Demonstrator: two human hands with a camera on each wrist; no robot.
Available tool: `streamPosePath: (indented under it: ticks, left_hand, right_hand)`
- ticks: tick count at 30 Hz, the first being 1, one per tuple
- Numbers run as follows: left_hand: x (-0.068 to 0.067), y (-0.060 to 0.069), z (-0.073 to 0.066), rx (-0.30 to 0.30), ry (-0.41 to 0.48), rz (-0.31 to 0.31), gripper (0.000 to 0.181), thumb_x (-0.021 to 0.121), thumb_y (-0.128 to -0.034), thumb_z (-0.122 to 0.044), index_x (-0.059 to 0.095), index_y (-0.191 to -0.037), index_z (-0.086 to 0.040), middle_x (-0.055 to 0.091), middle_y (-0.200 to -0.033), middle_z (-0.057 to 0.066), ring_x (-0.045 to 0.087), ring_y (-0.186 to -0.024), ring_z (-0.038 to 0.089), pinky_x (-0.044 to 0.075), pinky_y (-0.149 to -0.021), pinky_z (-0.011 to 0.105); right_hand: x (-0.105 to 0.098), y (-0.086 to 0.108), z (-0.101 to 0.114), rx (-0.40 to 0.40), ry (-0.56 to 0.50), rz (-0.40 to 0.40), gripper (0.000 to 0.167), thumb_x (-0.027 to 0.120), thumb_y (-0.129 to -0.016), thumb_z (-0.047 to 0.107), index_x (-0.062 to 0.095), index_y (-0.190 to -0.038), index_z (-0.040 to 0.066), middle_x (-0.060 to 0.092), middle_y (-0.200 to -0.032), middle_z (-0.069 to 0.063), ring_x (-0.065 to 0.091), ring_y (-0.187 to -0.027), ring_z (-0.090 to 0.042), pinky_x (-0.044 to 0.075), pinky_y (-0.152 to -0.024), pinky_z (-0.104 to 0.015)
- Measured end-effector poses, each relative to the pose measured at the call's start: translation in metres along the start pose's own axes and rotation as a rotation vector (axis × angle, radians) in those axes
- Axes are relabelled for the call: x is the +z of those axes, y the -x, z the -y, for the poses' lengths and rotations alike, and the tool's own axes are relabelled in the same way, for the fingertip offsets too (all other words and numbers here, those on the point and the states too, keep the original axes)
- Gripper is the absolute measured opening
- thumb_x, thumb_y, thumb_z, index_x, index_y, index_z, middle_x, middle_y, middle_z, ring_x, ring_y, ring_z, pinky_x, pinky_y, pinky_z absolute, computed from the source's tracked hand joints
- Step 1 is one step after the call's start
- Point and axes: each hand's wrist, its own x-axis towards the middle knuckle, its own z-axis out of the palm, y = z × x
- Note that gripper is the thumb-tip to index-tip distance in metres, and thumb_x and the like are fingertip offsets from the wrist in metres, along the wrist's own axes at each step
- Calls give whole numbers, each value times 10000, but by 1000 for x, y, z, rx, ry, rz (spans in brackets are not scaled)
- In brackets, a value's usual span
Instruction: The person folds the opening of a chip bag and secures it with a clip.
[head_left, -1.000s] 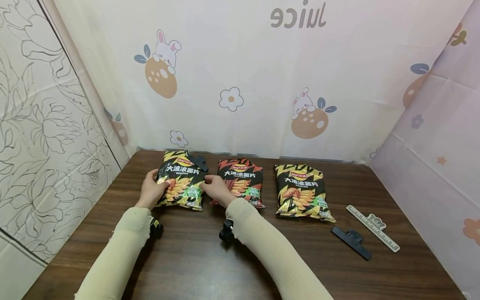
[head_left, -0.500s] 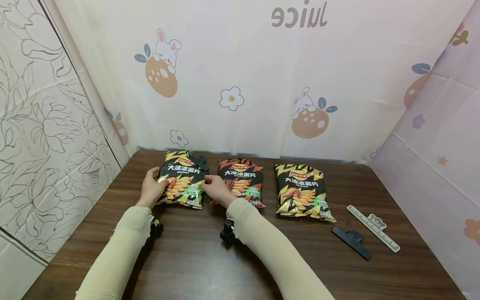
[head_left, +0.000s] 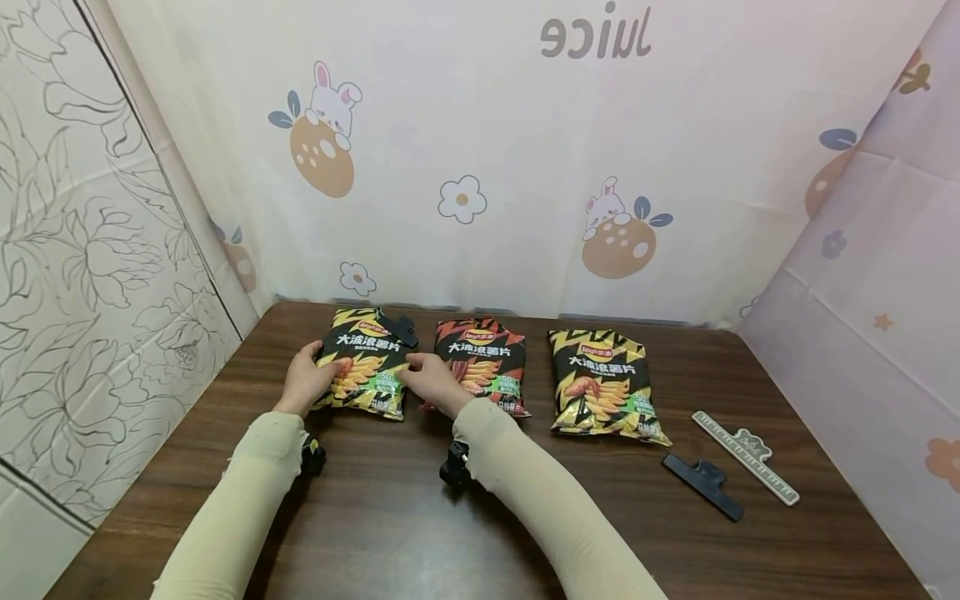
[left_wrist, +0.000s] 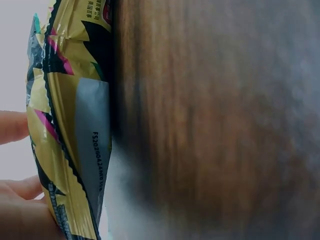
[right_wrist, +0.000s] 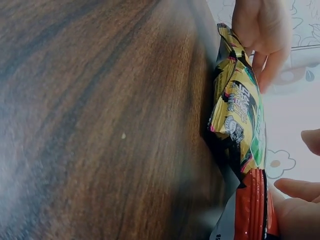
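Right wrist cam: L grip (right_wrist: 263,35) round yel. bag (right_wrist: 243,110); R grip (right_wrist: 302,206) cropped, hold unclear.

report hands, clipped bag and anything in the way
Left hand, right hand flanking left bag. Black clip at its upper right. Red bag close beside.

A screened-off corner, homely in its decoration, is formed around a dark wood-grain table (head_left: 390,533). It is backed by a pale cloth hanging (head_left: 510,108) printed with rabbits (head_left: 330,108), fruit (head_left: 322,158) and flowers (head_left: 462,200), and bounded on the left by a flower-drawn panel (head_left: 90,233). Whether home or studio cannot be told from so narrow a view.
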Motion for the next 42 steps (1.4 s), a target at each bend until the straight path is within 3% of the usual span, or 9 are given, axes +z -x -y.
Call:
streamPosePath:
  ticks: [4,8,16,21,28,35,38,42]
  left_hand:
    - [-2,2,0,-4,-52,72,849,592,-970,-362,117,-1557,24,167,-1595,283,207,-1459,444,257,-1157,570]
    - [-4,3,1,23,-111,126,842,555,-984,-388,115,-1546,59,170,-1579,315,214,-1442,479,268,-1142,592]
    - [-5,2,3,41,-146,157,810,535,-991,-349,119,-1536,82,175,-1568,335,214,-1435,493,258,-1145,596]
    - [-4,2,2,67,-171,134,804,543,-984,-346,150,-1525,100,212,-1551,346,246,-1421,496,269,-1142,590]
    - [-1,8,-5,139,-204,70,749,551,-985,-296,210,-1503,123,230,-1540,353,250,-1415,503,276,-1132,606]
    - [5,15,-13,195,-242,9,684,554,-978,-249,269,-1503,85,143,-1564,349,195,-1421,529,257,-1127,631]
    - [10,18,-16,236,-216,-16,661,551,-979,-224,280,-1501,80,153,-1564,339,245,-1405,515,296,-1109,620]
    - [17,23,-20,277,-155,-20,636,529,-991,-201,268,-1516,45,162,-1573,306,462,-1297,452,455,-978,564]
  right_hand:
    - [0,1,0,0,15,22,540,546,-1003,239,405,-1492,59,406,-1543,-111,377,-1426,-296,381,-1115,-476]
    - [0,3,-1,-3,7,36,542,539,-1008,247,394,-1498,64,390,-1552,-108,363,-1434,-295,379,-1114,-489]
    - [-1,3,-2,6,-22,47,562,540,-1008,272,377,-1508,74,380,-1557,-111,432,-1390,-301,411,-1090,-473]
    - [-3,5,0,28,-97,60,579,553,-1002,261,363,-1512,62,390,-1545,-134,537,-1303,-288,456,-1059,-424]
    - [-13,13,3,47,-161,99,585,540,-1012,255,331,-1526,73,387,-1542,-147,535,-1304,-319,421,-1090,-454]
    - [-31,25,2,20,-198,88,574,542,-1013,229,326,-1529,101,397,-1512,-189,500,-1322,-363,458,-1054,-448]
    - [-38,31,1,11,-208,72,544,543,-1015,206,355,-1517,118,428,-1485,-191,501,-1323,-345,483,-1028,-428]
    - [-48,40,-4,-19,-179,47,525,528,-1022,181,360,-1515,122,472,-1447,-202,532,-1288,-336,501,-1005,-422]
